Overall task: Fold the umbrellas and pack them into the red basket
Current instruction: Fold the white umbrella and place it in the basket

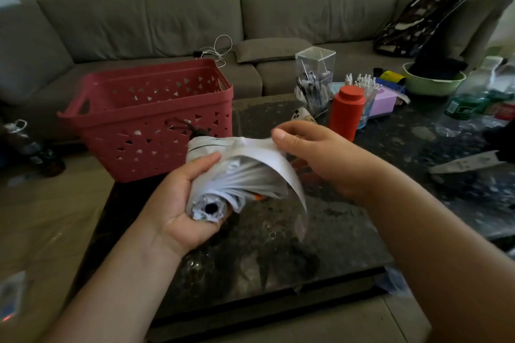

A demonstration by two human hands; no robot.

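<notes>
Head view: both hands work a white umbrella (pixel 237 175) in the air over the near half of the bench (pixel 278 245). Left hand (pixel 181 203) grips the rolled bundle from below, fingers curled round it near the end that faces the camera, thumb pressed on the cloth. Right hand (pixel 312 147) pinches a loose flap of the canopy and draws it across the roll. The canopy looks collapsed and mostly wound, but that flap hangs free, so I judge the wrap unfinished and the strap not yet fastened.

Red basket (pixel 145 114) stands at the bench's far left corner, just beyond the umbrella. Its inside is only partly visible; what shows holds no umbrella, so packing seems still to come. Whether more umbrellas wait among the clutter at the far right edge I cannot tell.
</notes>
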